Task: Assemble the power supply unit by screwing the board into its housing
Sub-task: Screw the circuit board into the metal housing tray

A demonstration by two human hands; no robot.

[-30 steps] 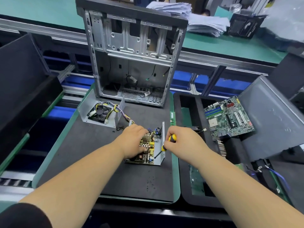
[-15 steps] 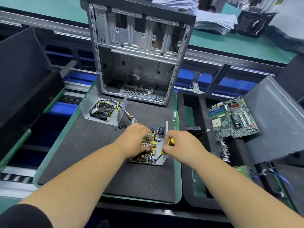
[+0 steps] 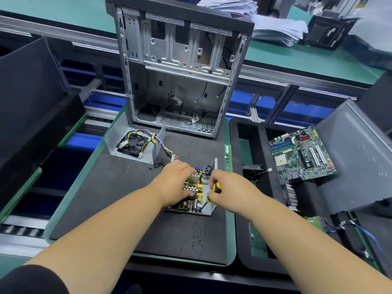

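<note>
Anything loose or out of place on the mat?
Yes: small black screws lie scattered loose on the dark foam mat, one cluster beside the grey fan housing, more specks near the front edge. Easy to lose or brush off.

screwdriver tip hidden, left hand covering board

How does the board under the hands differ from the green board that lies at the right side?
The yellow-and-brown power supply board sits in a grey metal housing on the black mat; the green motherboard lies bare and tilted on a grey panel. The left hand rests on the first; nothing touches the second, which looks larger. Both face up.
</note>
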